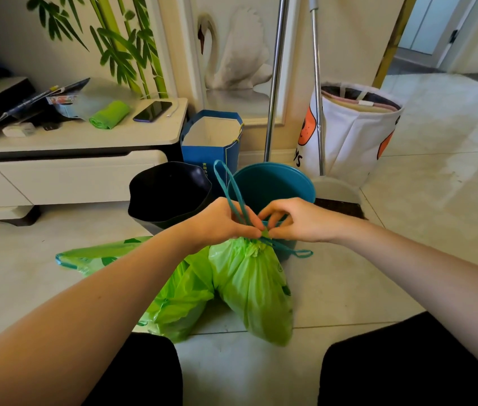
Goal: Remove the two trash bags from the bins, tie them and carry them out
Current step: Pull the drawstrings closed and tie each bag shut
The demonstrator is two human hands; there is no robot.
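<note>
I see a light green plastic trash bag [254,291] standing on the pale tiled floor [378,273], between the knees of the person. Its neck is gathered tight by a teal drawstring [233,189]; one loop of the string rises above the hands and another loop lies to the right of the neck. The left hand [221,221] curls its fingers around the string just above the neck. The right hand [293,219] pinches the string and the green neck with thumb and fingertips, so both hands meet at the same place. A second light green plastic trash bag [173,303] lies flat on the floor, touching the first one on its left side, and its mouth looks not gathered. Just behind the hands stand two bins: a round teal plastic bin [276,186] and, left of it, a black bin [170,191]. Behind them I see a blue paper bag [211,150], two metal poles [274,83] leaning at the wall, and a white fabric basket [355,133]. On the low white cabinet [71,168] at the left lie a green roll [110,115] and a dark phone [152,111].
</note>
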